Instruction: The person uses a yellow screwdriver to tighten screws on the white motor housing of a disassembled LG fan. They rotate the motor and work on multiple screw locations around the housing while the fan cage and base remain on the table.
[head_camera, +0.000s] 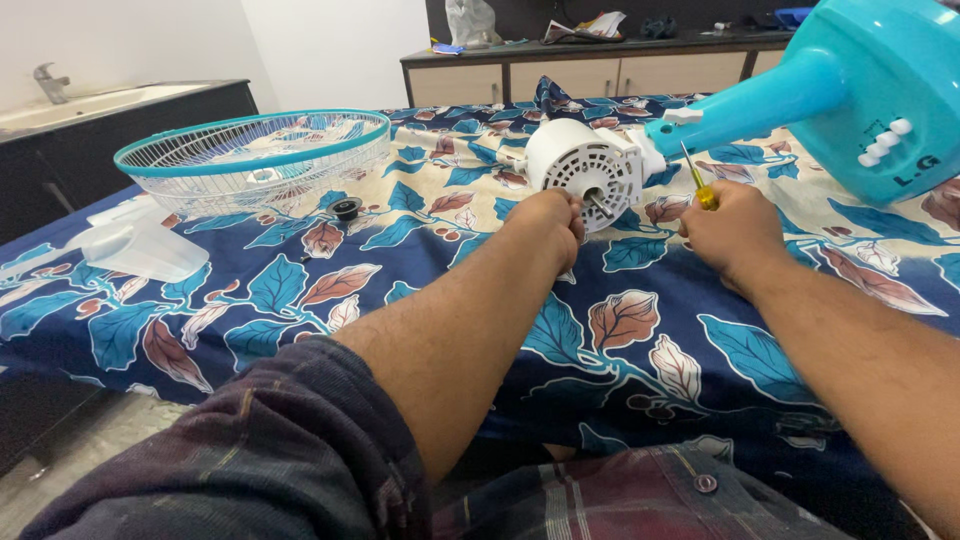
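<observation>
While left hand (548, 218) steadies motor housing (585, 170), fan guard (255, 155) aside

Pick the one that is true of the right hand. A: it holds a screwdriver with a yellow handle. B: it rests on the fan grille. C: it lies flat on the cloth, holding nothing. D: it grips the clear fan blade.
A: the right hand is closed around a screwdriver with a yellow handle, its shaft pointing up beside the white motor housing.
</observation>
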